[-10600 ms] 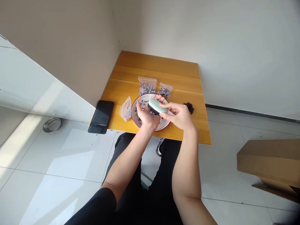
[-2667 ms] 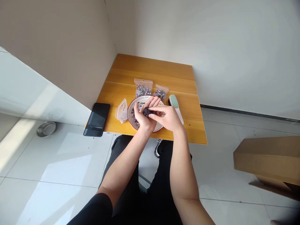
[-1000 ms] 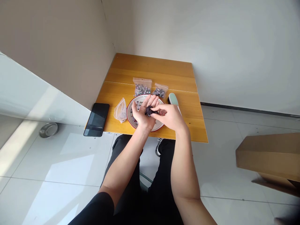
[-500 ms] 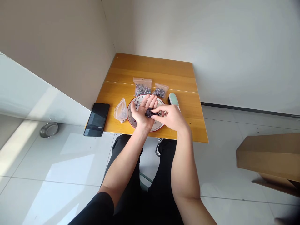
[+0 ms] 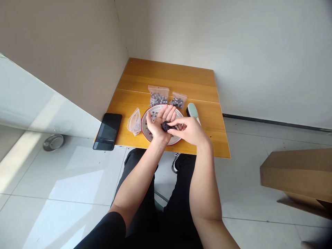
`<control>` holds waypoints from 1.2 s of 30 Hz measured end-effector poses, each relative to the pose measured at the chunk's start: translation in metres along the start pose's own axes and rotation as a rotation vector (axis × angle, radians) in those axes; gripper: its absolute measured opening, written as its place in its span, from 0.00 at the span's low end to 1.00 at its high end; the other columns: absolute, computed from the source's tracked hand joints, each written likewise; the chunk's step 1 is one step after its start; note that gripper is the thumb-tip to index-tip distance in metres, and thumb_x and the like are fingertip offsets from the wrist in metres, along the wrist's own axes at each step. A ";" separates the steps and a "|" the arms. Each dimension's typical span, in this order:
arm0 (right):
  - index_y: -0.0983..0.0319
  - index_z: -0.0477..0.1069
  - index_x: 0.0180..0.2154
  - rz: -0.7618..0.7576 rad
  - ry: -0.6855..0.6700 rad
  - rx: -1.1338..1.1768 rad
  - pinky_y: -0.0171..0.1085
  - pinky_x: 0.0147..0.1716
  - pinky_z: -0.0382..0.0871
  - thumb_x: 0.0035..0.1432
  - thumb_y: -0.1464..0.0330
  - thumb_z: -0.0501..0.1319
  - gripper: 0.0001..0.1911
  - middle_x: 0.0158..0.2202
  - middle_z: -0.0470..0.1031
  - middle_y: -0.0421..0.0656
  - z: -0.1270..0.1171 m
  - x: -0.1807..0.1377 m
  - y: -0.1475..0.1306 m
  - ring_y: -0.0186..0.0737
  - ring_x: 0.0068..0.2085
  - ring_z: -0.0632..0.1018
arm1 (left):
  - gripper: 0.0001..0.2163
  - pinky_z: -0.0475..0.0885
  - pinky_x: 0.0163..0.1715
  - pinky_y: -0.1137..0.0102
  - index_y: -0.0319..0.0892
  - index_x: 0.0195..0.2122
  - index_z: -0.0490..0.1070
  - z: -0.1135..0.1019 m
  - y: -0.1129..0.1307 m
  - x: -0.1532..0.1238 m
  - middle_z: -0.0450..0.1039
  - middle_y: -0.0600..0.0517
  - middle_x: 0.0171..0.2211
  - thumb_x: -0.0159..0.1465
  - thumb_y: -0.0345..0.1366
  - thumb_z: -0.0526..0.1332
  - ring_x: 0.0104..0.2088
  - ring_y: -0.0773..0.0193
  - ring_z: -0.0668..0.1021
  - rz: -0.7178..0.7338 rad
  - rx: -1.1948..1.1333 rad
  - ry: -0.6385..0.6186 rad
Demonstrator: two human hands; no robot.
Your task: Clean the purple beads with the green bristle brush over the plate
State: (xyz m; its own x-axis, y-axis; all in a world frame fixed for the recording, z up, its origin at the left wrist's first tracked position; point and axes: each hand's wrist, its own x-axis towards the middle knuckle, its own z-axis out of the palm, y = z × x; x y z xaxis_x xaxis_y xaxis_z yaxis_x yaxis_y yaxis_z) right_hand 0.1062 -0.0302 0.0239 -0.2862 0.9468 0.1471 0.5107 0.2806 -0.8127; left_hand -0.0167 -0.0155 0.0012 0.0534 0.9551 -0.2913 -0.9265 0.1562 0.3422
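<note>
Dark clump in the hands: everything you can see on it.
The dark clump is small, purplish-black and rough-looking, with an uneven outline; its material and any separate parts can't be made out. It lies against the palm of the open left hand, in front of the plate in this view. The thumb and fingers of the right hand pinch its right side, partly hiding it.
</note>
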 end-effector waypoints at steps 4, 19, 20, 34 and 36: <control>0.56 0.84 0.42 -0.026 0.052 -0.032 0.37 0.31 0.66 0.55 0.64 0.70 0.12 0.32 0.80 0.40 0.008 0.005 -0.005 0.34 0.28 0.70 | 0.33 0.68 0.65 0.59 0.33 0.52 0.74 0.000 -0.003 0.000 0.75 0.35 0.58 0.67 0.58 0.47 0.66 0.47 0.71 -0.008 -0.011 -0.007; 0.54 0.83 0.44 -0.001 0.116 -0.119 0.39 0.31 0.67 0.55 0.64 0.70 0.13 0.31 0.80 0.40 0.005 0.004 -0.003 0.36 0.28 0.71 | 0.31 0.68 0.65 0.58 0.35 0.49 0.74 -0.002 -0.004 0.003 0.76 0.36 0.57 0.67 0.59 0.48 0.66 0.48 0.71 0.007 -0.025 -0.003; 0.54 0.84 0.44 0.005 0.105 -0.119 0.38 0.30 0.66 0.54 0.64 0.70 0.13 0.29 0.78 0.39 0.003 0.003 -0.003 0.35 0.27 0.70 | 0.31 0.69 0.64 0.59 0.36 0.48 0.74 -0.002 -0.003 0.004 0.76 0.37 0.56 0.67 0.59 0.48 0.65 0.49 0.72 0.014 -0.030 0.001; 0.53 0.83 0.45 0.012 0.121 -0.132 0.40 0.31 0.69 0.55 0.65 0.69 0.14 0.36 0.83 0.40 0.005 0.004 -0.003 0.36 0.28 0.72 | 0.31 0.67 0.65 0.56 0.37 0.53 0.73 -0.001 -0.003 0.004 0.75 0.38 0.58 0.67 0.59 0.47 0.65 0.48 0.72 0.013 -0.032 0.014; 0.53 0.83 0.44 0.028 0.084 -0.098 0.39 0.29 0.68 0.54 0.64 0.71 0.14 0.31 0.81 0.39 0.001 0.002 -0.001 0.35 0.26 0.71 | 0.32 0.68 0.65 0.57 0.37 0.55 0.72 -0.002 0.000 0.005 0.75 0.38 0.58 0.67 0.59 0.47 0.65 0.49 0.73 0.018 -0.036 0.021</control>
State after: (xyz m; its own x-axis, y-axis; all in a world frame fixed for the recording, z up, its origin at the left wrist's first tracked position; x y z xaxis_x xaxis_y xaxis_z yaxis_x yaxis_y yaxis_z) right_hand 0.1038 -0.0284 0.0245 -0.2039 0.9631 0.1755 0.5955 0.2643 -0.7587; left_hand -0.0168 -0.0117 -0.0021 0.0287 0.9522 -0.3040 -0.9401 0.1290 0.3155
